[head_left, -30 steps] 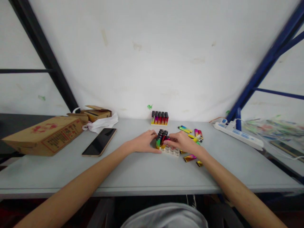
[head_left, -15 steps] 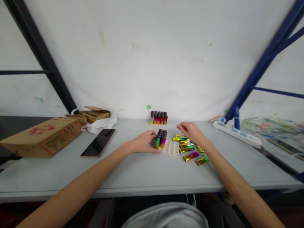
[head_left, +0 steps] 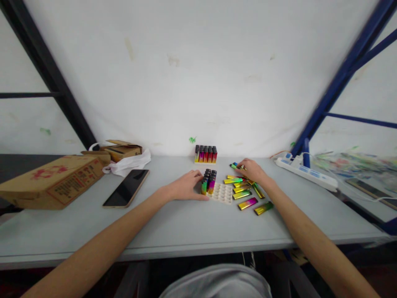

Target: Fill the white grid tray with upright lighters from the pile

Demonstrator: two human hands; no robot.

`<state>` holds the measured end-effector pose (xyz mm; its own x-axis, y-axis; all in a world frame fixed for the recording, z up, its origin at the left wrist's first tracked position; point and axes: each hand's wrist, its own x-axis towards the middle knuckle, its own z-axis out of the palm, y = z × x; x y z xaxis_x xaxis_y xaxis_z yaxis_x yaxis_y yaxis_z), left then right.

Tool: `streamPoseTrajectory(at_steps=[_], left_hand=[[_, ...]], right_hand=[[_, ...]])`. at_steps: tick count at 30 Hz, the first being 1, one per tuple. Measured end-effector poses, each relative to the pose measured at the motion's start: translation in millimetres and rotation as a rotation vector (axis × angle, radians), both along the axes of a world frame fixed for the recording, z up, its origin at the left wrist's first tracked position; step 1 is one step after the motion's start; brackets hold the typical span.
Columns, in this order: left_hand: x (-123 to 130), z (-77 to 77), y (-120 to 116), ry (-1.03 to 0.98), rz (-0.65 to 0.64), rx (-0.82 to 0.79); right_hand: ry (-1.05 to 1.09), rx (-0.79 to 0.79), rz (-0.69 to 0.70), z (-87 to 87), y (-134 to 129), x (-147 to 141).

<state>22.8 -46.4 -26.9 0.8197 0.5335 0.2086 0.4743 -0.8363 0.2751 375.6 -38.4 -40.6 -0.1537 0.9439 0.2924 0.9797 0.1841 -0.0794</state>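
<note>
My left hand (head_left: 185,186) curves round the left end of a pale tray (head_left: 223,193) with round holes, its thumb along the near corner and its fingers at the far side. Several shiny multicoloured lighters (head_left: 211,185) with black tops stand upright in the tray's left part; the holes at right are bare. My right hand (head_left: 252,170) is closed at the fingertips on a lighter (head_left: 235,165) with a dark end, just beyond the loose ones. Several loose gold, green and purple lighters (head_left: 247,203) lie flat to the right of the tray, some overlapping.
A filled block of upright lighters (head_left: 206,155) stands by the wall. At left are a phone (head_left: 126,188), a long cardboard box (head_left: 56,179), a smaller opened box (head_left: 121,151) and a white bag (head_left: 130,162). A power strip (head_left: 307,171) with cables lies at right.
My right hand has shifted slightly right and down, and a lighter now shows at its fingertips. My left hand keeps its place at the tray. The view has turned slightly.
</note>
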Motion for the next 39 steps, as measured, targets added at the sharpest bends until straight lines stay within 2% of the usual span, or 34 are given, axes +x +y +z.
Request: streamPoseTrajectory(at_steps=[4,7,11,14,17,24,28,32,39], left_hand=[[0,0.1,0,-0.006,0.007,-0.015],[0,-0.3,1,0.002,0.008,-0.021],[1,0.0,0,0.008,0.005,-0.018],[1,1.0,0,0.011,0.009,-0.018],[1,1.0,-1,0.005,0.012,-0.024],[0,-1.5,1,-0.027,-0.008,-0.027],[0,-1.7,1,-0.010,0.003,-0.027],[0,-2.0,1,-0.022,0.001,-0.030],[0,-0.4,0,-0.009,0.005,-0.020]], right_hand=[[-0.024,0.025,-0.046,-6.1,6,-8],[0.049,0.067,-0.025,-5.1,7,-12],[0.428,0.101,0.057,0.0,1,-19],[0.806,0.023,0.234,2.3,-7,-29],[1.038,-0.082,0.347,4.9,-15,-43],[1.374,-0.279,0.265,13.8,-27,-77],[1.374,-0.362,0.170,13.4,-31,-85],[1.251,-0.278,0.127,12.0,-33,-89],[1.114,-0.203,0.146,11.5,-38,-93]])
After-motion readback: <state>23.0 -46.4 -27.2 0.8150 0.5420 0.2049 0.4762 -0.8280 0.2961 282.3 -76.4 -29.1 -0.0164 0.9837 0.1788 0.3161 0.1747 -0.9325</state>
